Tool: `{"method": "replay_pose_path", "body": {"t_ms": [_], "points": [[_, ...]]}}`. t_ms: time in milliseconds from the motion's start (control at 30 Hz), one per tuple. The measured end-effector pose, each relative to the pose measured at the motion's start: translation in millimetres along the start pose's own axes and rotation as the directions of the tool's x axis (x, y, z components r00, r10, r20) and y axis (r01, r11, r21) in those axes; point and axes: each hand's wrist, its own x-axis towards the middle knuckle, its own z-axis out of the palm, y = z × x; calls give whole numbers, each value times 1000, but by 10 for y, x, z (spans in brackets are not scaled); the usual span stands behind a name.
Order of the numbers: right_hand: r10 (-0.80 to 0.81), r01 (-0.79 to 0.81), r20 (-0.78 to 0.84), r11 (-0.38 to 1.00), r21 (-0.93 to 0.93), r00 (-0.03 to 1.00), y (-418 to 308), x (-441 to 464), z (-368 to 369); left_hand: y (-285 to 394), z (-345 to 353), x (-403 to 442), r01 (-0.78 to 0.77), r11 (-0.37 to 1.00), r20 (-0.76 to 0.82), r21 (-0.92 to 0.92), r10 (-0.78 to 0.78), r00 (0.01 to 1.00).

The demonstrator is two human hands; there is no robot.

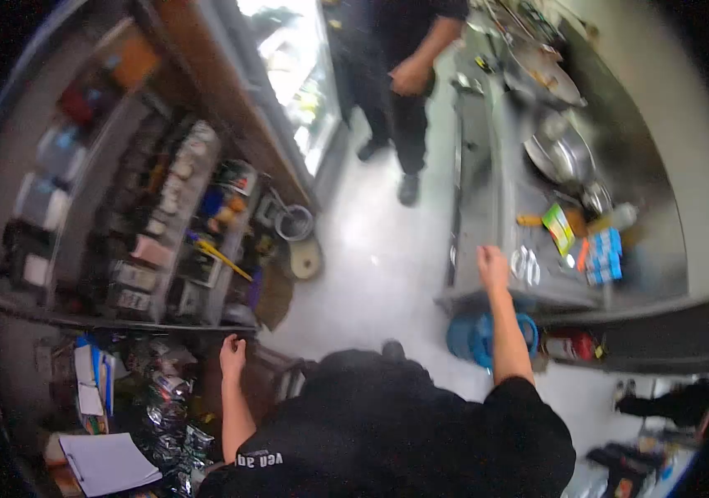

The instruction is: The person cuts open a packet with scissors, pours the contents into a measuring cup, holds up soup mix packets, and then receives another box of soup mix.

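Observation:
My left hand [232,357] hangs beside the lower left shelving, its fingers loosely bent and a little apart, with nothing visible in it. My right hand [492,267] is held out over the near edge of the metal counter [479,178]. Its fingers are slightly bent and apart, and I see nothing in them. Closest to it is a pair of pale loop handles, seemingly scissors [525,265], lying on the counter. Beyond them are a green and white packet [558,229] and a blue packet [604,256]. Both hands look somewhat blurred.
A person in dark clothes [408,83] stands ahead in the aisle [371,241]. Metal bowls [570,153] and a large pan [543,73] sit along the right counter. Under it stand a blue gas cylinder [470,339] and a red cylinder [570,344]. Filled shelves [180,191] line the left.

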Motion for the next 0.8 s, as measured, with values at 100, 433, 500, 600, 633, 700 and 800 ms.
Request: {"method": "replay_pose_path", "body": {"t_ms": [100, 433, 500, 600, 633, 700, 800], "points": [[-95, 138, 301, 983, -124, 949, 239, -257, -24, 135, 528, -607, -16, 996, 261, 86, -7, 965], [-343, 351, 99, 932, -86, 934, 872, -188, 37, 346, 1234, -588, -82, 966, 194, 247, 34, 980], [-358, 367, 111, 927, -75, 927, 830, -167, 31, 543, 1166, -724, 100, 948, 157, 302, -153, 976], [-368, 377, 98, 921, -94, 925, 799, -152, 56, 523, 1069, -937, 226, 886, 151, 404, -309, 939], [-378, 386, 103, 919, -76, 920, 765, -167, 52, 450, 1020, -997, 245, 881, 134, 406, -322, 937], [-309, 327, 128, 932, -158, 942, 724, -154, 32, 360, 989, -1127, 299, 834, 175, 464, -417, 892], [-356, 373, 120, 911, -174, 927, 838, -163, 123, 256, 956, -1279, 373, 809, 196, 454, -499, 844]]}}
